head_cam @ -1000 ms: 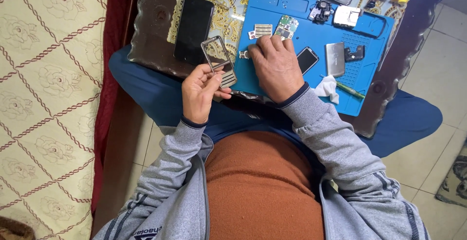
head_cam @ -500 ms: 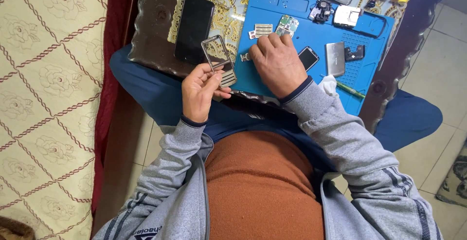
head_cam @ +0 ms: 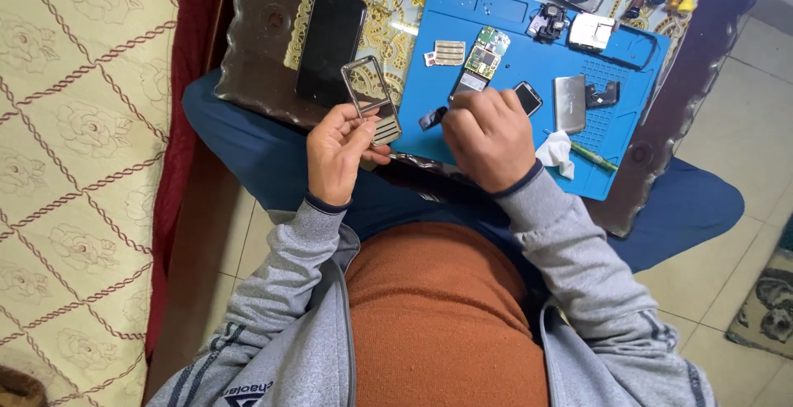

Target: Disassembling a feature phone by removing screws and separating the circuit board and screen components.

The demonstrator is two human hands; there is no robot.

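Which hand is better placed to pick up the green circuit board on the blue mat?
Right, probably. The right hand rests on the blue mat just below the circuit board; the left hand is busy holding the phone frame.

A dark glass-topped table (head_cam: 273, 52) with a scalloped rim carried a blue work mat (head_cam: 529, 68), which lay under and beyond the right hand (head_cam: 489, 136). A black phone (head_cam: 330, 44) lay directly on the glass beyond the left hand (head_cam: 337, 153). A gold-patterned cloth (head_cam: 388, 27) showed between phone and mat.
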